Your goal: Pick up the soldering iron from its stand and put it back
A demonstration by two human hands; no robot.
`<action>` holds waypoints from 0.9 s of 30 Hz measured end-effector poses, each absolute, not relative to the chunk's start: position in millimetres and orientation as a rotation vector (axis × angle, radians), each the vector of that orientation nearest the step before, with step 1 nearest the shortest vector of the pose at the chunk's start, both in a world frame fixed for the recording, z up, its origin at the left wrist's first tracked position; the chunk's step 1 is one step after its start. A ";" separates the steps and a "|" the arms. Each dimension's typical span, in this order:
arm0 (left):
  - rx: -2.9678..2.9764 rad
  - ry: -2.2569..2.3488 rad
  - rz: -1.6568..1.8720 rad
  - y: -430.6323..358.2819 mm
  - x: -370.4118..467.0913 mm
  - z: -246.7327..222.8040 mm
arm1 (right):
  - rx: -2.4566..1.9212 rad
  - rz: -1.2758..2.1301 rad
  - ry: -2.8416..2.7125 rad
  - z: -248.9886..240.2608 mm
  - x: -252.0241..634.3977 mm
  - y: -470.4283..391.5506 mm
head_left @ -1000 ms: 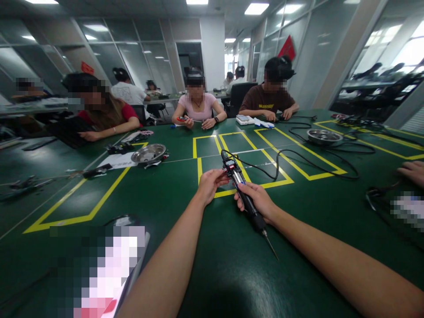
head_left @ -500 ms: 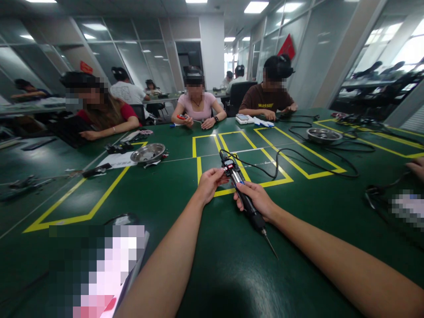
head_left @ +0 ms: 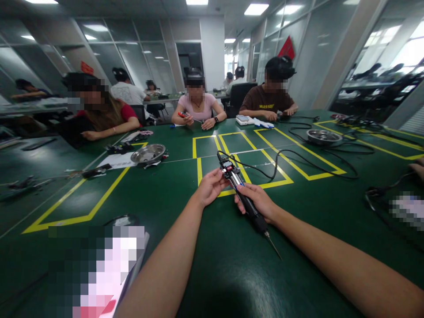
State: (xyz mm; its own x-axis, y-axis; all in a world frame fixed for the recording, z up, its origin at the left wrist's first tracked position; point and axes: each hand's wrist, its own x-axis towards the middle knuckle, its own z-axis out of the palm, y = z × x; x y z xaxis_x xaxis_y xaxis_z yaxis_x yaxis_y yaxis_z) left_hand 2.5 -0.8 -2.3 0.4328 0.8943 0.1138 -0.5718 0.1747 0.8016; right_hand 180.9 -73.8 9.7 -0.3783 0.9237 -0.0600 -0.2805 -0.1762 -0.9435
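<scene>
A black and silver electric screwdriver (head_left: pixel 249 206) is held above the green table (head_left: pixel 228 265), its thin bit pointing down toward the lower right. My right hand (head_left: pixel 256 199) is wrapped round its body. At the upper end, where a black cable (head_left: pixel 276 170) leaves the tool, the fingers of my left hand (head_left: pixel 212 186) pinch its side by the black clamp-like part. The exact spot under the left fingertips is too small to make out. Yellow tape outlines (head_left: pixel 281 182) lie on the table behind both hands.
Metal bowls stand at the left (head_left: pixel 148 153) and at the right (head_left: pixel 323 136). A blurred-out bright device (head_left: pixel 112 265) lies at the lower left. Cables run across the right side. Across the table sit several people; one holds a red-handled tool (head_left: pixel 182 115). Another person's hand shows at the right edge.
The screwdriver's bit has swung slightly to the right and its upper end has shifted a little left. Both hands keep their hold on it.
</scene>
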 end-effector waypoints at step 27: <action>0.891 0.576 1.124 -1.5 3.6 0.1 | -0.839 1.724 -1.183 6.3 182.2 -71.2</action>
State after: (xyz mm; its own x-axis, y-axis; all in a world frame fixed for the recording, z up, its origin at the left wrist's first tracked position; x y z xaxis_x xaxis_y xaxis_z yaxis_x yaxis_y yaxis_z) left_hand 3.6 -1.5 0.1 0.3489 0.9365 0.0360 -0.5173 0.1604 0.8407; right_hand 182.2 -71.2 6.3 -0.4039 0.9130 -0.0571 -0.2750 -0.1807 -0.9443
